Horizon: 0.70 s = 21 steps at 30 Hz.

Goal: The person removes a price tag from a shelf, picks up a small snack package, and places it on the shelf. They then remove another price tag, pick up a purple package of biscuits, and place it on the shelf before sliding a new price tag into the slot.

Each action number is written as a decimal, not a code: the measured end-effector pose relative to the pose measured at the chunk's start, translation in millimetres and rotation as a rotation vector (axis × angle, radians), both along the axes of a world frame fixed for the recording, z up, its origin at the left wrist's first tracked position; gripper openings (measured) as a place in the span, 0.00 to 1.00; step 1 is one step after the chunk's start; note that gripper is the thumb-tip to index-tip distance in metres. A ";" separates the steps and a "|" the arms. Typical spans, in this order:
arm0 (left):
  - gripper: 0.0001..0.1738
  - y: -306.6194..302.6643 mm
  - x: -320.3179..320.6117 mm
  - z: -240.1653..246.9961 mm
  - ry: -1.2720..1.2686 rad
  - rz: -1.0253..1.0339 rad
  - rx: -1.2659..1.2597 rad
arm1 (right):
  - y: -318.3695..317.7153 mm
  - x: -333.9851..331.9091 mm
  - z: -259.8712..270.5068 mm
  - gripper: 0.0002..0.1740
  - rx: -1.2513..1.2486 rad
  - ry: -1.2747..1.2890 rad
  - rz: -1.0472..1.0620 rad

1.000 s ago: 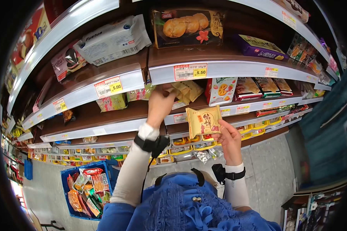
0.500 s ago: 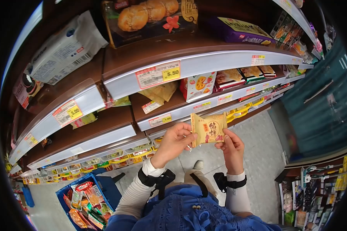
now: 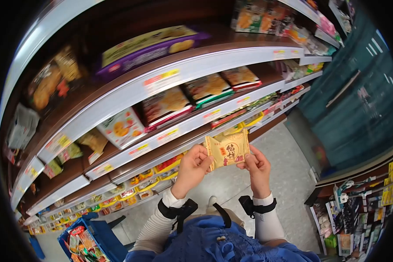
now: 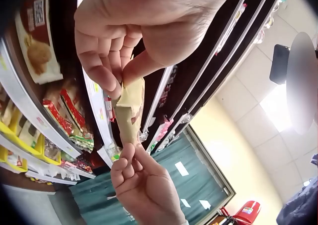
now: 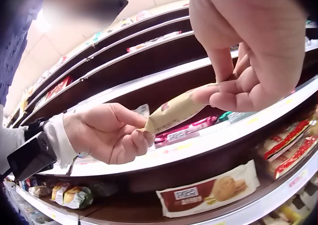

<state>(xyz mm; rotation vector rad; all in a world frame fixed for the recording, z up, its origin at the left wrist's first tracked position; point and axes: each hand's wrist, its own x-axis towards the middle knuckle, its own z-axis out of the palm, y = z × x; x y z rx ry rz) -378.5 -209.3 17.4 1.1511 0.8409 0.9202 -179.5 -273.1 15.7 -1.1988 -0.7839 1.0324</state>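
Observation:
A small yellow cake packet with red and dark printed characters is held between both hands, in front of the shelves. My left hand pinches its left end between thumb and fingers. On the opposite end, my right hand pinches the other edge of the wrapper. Seen side-on in the left wrist view, the packet is stretched between the two sets of fingertips. The right wrist view shows the same wrapper looking plump and sealed along its visible side.
Curved shelves with a white price rail carry a purple box, a white biscuit box and several red and green packs. A blue basket filled with snacks stands on the floor at lower left. A green curtain hangs at right.
The left hand has come away from the shelf and taken the packet's left end. The head view has turned right along the shelves. The right hand keeps its pinch throughout.

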 end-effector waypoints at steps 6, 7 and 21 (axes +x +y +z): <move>0.08 22.6 88.4 17.1 0.082 0.060 0.003 | 20.2 85.1 3.7 0.24 0.011 0.009 -0.022; 0.10 30.2 97.0 18.2 0.096 0.047 0.042 | 25.1 94.1 4.5 0.24 0.061 0.007 -0.027; 0.33 120.4 203.6 60.2 0.305 0.142 0.600 | 105.9 183.4 33.9 0.15 0.139 -0.193 -0.258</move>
